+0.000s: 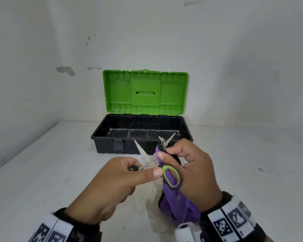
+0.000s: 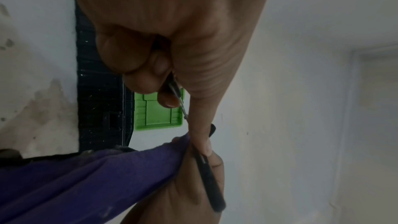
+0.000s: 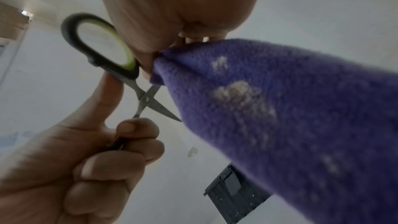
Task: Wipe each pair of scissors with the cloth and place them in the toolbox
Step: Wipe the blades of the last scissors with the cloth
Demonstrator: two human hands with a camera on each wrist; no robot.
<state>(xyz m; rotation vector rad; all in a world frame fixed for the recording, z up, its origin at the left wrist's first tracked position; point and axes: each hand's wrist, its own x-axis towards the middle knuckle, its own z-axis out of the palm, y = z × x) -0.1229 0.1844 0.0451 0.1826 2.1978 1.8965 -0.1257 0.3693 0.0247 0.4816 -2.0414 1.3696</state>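
Observation:
A pair of scissors (image 1: 148,161) with black-and-green handles is held above the table, its blades spread apart. My left hand (image 1: 145,170) grips one handle, hidden in the fist, while the other handle loop (image 1: 171,177) hangs free. My right hand (image 1: 170,151) pinches a purple cloth (image 1: 175,203) around the right-hand blade, and the rest of the cloth hangs down to the wrist. In the right wrist view the scissors (image 3: 146,99) cross beside the cloth (image 3: 280,108), which carries pale dirt marks. The toolbox (image 1: 101,137) stands open behind the hands, with nothing visible in its black tray.
The green lid (image 1: 145,91) leans back against the white wall. The white table (image 1: 42,172) has a damp, dirty patch under the hands and extends to both sides of the toolbox. No other scissors are in view.

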